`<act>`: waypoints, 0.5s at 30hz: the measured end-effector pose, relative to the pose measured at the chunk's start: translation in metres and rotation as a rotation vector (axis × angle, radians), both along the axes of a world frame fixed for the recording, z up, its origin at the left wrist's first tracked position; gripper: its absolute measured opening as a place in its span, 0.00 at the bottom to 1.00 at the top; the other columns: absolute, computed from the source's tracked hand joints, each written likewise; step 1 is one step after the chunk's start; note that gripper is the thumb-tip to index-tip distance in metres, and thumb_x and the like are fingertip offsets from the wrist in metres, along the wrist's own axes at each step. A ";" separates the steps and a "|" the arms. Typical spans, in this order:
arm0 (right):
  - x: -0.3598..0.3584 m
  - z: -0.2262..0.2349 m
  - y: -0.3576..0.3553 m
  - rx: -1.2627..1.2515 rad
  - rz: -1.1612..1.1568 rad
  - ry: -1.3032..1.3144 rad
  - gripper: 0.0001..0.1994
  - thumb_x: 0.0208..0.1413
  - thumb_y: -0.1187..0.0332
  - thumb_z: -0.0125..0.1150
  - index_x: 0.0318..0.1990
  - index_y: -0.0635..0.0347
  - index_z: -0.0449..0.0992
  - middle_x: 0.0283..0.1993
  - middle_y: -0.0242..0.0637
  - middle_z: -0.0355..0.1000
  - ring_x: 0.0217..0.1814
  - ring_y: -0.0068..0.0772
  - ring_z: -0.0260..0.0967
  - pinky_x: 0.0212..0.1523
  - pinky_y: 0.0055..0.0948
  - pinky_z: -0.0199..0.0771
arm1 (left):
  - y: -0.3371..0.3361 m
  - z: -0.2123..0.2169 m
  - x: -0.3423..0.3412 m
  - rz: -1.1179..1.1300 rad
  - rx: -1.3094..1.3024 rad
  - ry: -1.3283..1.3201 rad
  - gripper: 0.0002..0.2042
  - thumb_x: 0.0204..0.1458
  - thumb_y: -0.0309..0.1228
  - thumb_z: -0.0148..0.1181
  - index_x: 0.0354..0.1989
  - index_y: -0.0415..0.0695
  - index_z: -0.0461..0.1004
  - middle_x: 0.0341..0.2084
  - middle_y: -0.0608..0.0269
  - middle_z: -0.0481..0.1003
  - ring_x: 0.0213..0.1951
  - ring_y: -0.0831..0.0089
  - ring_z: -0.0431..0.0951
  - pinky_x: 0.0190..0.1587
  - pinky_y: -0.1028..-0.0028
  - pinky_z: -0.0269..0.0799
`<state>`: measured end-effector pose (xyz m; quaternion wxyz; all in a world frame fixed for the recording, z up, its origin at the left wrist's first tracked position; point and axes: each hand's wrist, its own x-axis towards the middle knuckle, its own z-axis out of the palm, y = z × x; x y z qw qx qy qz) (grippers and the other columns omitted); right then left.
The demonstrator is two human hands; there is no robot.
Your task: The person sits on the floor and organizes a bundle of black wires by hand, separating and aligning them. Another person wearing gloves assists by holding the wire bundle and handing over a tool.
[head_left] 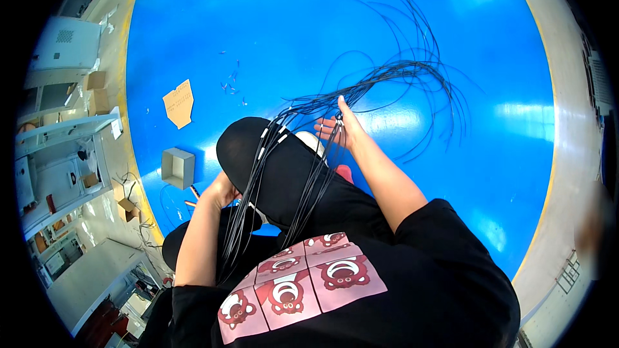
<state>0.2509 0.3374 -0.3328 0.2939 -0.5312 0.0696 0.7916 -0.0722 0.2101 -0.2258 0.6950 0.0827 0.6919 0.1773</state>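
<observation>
A bundle of thin black cables (387, 77) stretches from the floor across my raised knee and down over my lap. Several cables carry white sleeves or labels near the knee. My right hand (345, 129) is beside the bundle, palm up with thumb and fingers apart, and cable ends with small white tips lie against its fingers. At the left of the knee, my left hand (225, 191) is curled, its fingers partly hidden by the leg and cables. Two short thin ends, perhaps tool handles (193, 192), stick out beside it; what it holds is unclear.
Floor is glossy blue with a yellow border. An open grey box (178, 167) stands left of my knee, and a torn cardboard piece (178, 104) lies beyond it. Small scraps (231, 84) are scattered nearby. Metal cabinets (64, 45) and small cartons (98, 100) line the left side.
</observation>
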 end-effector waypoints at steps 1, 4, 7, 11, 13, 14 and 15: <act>-0.004 0.003 0.003 0.009 0.024 -0.002 0.46 0.45 0.34 0.61 0.53 0.70 0.53 0.48 0.60 0.68 0.49 0.62 0.72 0.47 0.55 0.76 | 0.008 0.020 -0.003 0.004 -0.010 -0.012 0.25 0.61 0.54 0.42 0.37 0.42 0.72 0.24 0.61 0.75 0.18 0.74 0.70 0.17 0.77 0.59; -0.019 -0.004 0.009 0.006 0.070 0.002 0.48 0.48 0.34 0.57 0.61 0.66 0.49 0.43 0.55 0.70 0.44 0.57 0.74 0.41 0.51 0.79 | 0.029 0.070 -0.017 0.041 0.001 -0.023 0.26 0.61 0.55 0.44 0.35 0.40 0.70 0.18 0.67 0.68 0.13 0.80 0.60 0.14 0.80 0.50; -0.026 -0.019 0.016 0.004 0.085 0.045 0.46 0.52 0.33 0.51 0.66 0.59 0.47 0.45 0.57 0.70 0.43 0.57 0.75 0.36 0.49 0.81 | 0.055 0.134 0.002 -0.067 0.314 0.198 0.23 0.59 0.51 0.51 0.36 0.38 0.70 0.18 0.67 0.67 0.12 0.81 0.56 0.13 0.80 0.47; -0.046 0.002 0.019 0.014 0.117 0.060 0.50 0.50 0.26 0.41 0.65 0.65 0.50 0.50 0.62 0.69 0.42 0.57 0.76 0.32 0.48 0.81 | 0.039 0.171 0.081 -0.389 0.597 0.387 0.17 0.55 0.37 0.57 0.48 0.39 0.71 0.24 0.68 0.69 0.28 0.82 0.68 0.31 0.78 0.65; -0.050 -0.004 0.025 0.168 0.067 0.387 0.51 0.47 0.24 0.41 0.53 0.77 0.60 0.47 0.61 0.71 0.47 0.58 0.74 0.43 0.51 0.78 | 0.022 0.177 0.115 -0.670 0.629 0.603 0.18 0.49 0.29 0.64 0.48 0.41 0.71 0.33 0.57 0.71 0.35 0.69 0.71 0.39 0.69 0.67; -0.056 0.000 0.028 0.173 0.000 0.373 0.51 0.47 0.24 0.40 0.51 0.76 0.62 0.44 0.59 0.72 0.46 0.56 0.74 0.44 0.51 0.77 | 0.016 0.179 0.115 -0.789 0.777 0.772 0.21 0.46 0.29 0.66 0.49 0.41 0.70 0.38 0.54 0.69 0.40 0.64 0.70 0.44 0.67 0.66; -0.064 0.028 0.032 0.176 -0.075 0.356 0.50 0.47 0.24 0.39 0.48 0.76 0.65 0.42 0.57 0.73 0.46 0.54 0.75 0.44 0.50 0.77 | 0.012 0.178 0.115 -0.911 0.927 0.938 0.24 0.43 0.28 0.68 0.51 0.42 0.70 0.43 0.51 0.68 0.45 0.59 0.69 0.48 0.64 0.65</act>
